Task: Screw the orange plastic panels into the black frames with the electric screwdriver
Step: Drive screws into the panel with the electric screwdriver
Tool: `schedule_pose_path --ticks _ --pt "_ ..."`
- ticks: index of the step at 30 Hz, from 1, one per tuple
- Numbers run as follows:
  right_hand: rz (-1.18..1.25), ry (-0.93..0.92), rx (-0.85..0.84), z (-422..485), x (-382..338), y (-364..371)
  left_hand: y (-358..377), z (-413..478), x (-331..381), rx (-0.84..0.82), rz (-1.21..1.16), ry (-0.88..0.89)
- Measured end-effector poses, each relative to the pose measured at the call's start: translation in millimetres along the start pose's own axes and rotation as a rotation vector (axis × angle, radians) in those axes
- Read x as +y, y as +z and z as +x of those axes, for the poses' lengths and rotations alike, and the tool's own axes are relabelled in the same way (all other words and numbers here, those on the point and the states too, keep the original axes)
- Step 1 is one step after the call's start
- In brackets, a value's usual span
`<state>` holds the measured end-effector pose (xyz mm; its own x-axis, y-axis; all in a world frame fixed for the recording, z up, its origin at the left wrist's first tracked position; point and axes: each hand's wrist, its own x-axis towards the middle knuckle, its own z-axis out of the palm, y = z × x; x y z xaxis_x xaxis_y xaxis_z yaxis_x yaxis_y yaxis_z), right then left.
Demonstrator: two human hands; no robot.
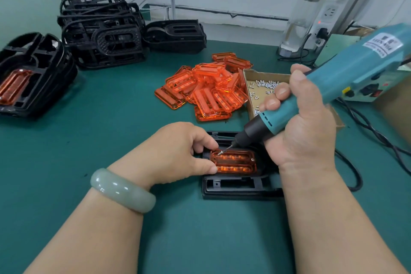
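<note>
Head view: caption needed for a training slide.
Right hand angles a teal electric screwdriver onto the orange plastic panel seated in a black frame while the left hand steadies it.

Two hands [175, 151] [300, 140], one screwdriver [333, 73], one bottle [304, 13], one bracelet [122, 189], one box [261, 98].

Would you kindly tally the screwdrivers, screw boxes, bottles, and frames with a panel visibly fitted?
Screwdriver: 1
Screw box: 1
Bottle: 1
Frames with a panel visibly fitted: 2
Total: 5
</note>
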<state>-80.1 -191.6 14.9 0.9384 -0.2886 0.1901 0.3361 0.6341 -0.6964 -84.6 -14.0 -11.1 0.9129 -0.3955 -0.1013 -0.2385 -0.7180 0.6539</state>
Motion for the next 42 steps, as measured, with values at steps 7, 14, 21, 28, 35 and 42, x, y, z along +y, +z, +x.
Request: schedule_pose_path --ticks 7,14,21,28,35,42 --pt "-0.026 -0.016 -0.057 -1 2 0 0 0 0 -0.001 0.005 -0.019" --pt "-0.068 -0.035 -0.101 -3 3 2 0 -1 1 -0.002 -0.002 -0.021" --pt "-0.111 -0.066 -0.151 -5 3 4 -1 0 2 0.002 -0.006 -0.023" --pt "-0.142 -0.084 -0.200 -8 4 8 -1 0 1 0.005 -0.010 -0.013" --pt "-0.176 -0.093 -0.241 -10 4 11 0 1 1 0.007 -0.004 -0.002" --pt "-0.211 -0.073 -0.329 -12 3 16 -1 1 2 0.002 -0.004 0.015"
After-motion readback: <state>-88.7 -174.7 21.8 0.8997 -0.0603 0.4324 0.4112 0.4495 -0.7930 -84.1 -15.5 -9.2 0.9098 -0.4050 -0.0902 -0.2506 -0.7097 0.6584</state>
